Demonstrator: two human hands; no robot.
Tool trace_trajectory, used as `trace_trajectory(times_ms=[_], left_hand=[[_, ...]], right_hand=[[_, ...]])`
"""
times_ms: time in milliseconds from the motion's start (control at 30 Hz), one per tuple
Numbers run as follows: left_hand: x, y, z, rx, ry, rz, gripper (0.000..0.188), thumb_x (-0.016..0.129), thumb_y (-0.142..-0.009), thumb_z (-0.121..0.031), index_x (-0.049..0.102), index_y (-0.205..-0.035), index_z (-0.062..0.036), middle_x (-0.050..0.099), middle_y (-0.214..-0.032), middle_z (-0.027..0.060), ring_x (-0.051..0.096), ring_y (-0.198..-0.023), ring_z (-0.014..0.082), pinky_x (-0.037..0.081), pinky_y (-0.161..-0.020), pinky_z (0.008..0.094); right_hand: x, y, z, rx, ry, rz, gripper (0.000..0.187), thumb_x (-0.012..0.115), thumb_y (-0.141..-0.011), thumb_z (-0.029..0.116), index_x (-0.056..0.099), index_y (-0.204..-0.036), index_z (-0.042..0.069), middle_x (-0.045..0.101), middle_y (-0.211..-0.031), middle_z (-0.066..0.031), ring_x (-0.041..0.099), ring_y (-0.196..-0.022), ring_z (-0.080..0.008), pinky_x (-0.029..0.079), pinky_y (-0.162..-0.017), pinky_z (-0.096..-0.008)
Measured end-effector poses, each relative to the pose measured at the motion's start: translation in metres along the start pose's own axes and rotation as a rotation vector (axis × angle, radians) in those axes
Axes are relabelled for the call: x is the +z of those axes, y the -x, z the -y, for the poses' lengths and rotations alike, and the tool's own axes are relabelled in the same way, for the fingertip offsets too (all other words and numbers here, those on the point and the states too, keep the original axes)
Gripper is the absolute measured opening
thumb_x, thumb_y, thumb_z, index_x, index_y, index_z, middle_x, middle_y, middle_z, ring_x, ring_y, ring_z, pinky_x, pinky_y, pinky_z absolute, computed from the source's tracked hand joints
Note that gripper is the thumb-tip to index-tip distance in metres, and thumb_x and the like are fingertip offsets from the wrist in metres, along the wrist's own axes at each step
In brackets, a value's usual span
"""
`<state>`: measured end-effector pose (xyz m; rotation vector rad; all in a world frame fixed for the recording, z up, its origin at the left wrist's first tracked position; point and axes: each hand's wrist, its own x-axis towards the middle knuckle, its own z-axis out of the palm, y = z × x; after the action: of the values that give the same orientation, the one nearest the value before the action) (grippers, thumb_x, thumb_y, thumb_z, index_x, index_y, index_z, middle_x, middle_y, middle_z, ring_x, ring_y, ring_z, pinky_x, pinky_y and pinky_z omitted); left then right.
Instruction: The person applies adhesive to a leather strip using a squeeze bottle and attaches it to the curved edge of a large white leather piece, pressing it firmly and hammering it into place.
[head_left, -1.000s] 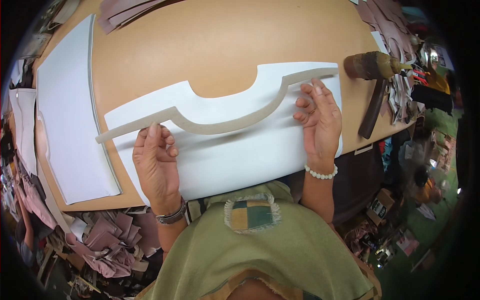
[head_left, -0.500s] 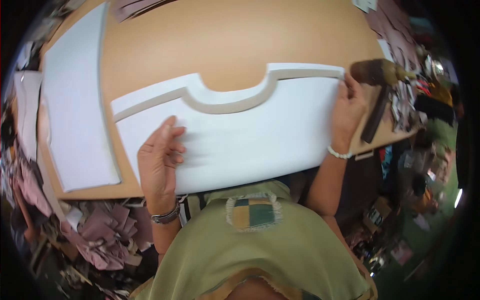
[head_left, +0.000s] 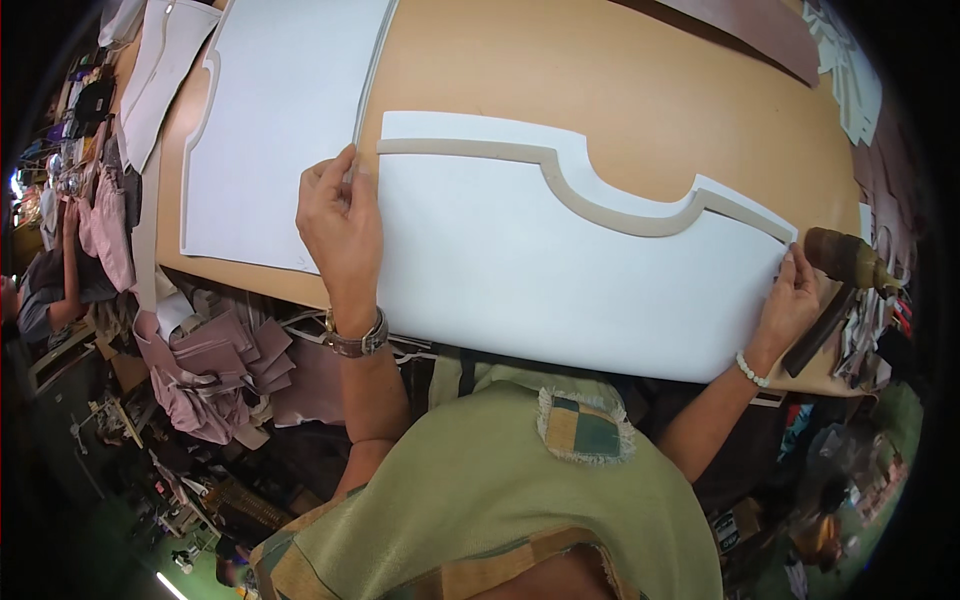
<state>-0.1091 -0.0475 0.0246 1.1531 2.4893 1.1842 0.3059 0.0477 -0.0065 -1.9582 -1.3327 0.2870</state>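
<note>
A large white panel (head_left: 560,270) lies in front of me, its far edge cut with a rounded notch. Along that edge runs a narrow grey-beige strip (head_left: 600,216), following the curve. My right hand (head_left: 785,305) pinches the right corner of the panel, where the strip ends. My left hand (head_left: 343,225) is over the gap between this panel and the white sheets (head_left: 280,130) to the left. Its fingers are curled beside the sheets' edge; whatever they may hold is hidden.
Beside my right hand lies a brown bottle-shaped object (head_left: 845,258) near a dark bar (head_left: 820,330). Mauve pieces (head_left: 235,360) hang below the table's (head_left: 480,60) front edge. More pale and mauve pieces lie along the far right. At the far left, another person's arm (head_left: 70,260) shows.
My left hand has moved from above the panel to its left end, beside the white sheets. My right hand stays at the right corner. The whole view has turned and shifted.
</note>
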Motion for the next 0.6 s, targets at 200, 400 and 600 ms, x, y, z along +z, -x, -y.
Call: trace_trajectory(times_ms=[200,400,600], left_hand=[[0.016,-0.001,0.0,0.045,-0.06,-0.012,0.02,0.061,-0.081,-0.007,0.066,-0.097,0.0025,0.057,-0.089,0.0103,0.052,-0.065,0.0148,0.045,-0.06,0.0272],[0.017,-0.006,0.006,-0.02,0.085,-0.004,0.019,0.062,-0.083,-0.009,0.066,-0.098,0.0015,0.057,-0.086,0.0052,0.049,-0.063,0.0096,0.044,-0.06,0.0238],[0.016,-0.011,-0.009,-0.313,0.574,0.021,0.016,0.065,-0.083,-0.008,0.062,-0.094,0.0027,0.061,-0.082,0.0031,0.057,-0.072,0.0055,0.042,-0.056,0.0149]], right_hand=[[-0.001,-0.003,-0.002,0.075,-0.086,0.042,0.021,0.06,-0.084,0.01,0.065,-0.099,-0.004,0.065,-0.086,-0.0081,0.058,-0.077,-0.0127,0.046,-0.072,-0.025],[-0.004,-0.001,0.02,0.174,-0.229,0.058,0.02,0.064,-0.082,0.011,0.065,-0.094,-0.004,0.057,-0.071,-0.0004,0.049,-0.062,-0.0051,0.037,-0.054,-0.0187],[-0.007,-0.005,0.033,0.294,-0.398,0.033,0.019,0.068,-0.079,0.015,0.065,-0.089,-0.001,0.06,-0.072,-0.0022,0.052,-0.061,-0.0064,0.04,-0.051,-0.0185]])
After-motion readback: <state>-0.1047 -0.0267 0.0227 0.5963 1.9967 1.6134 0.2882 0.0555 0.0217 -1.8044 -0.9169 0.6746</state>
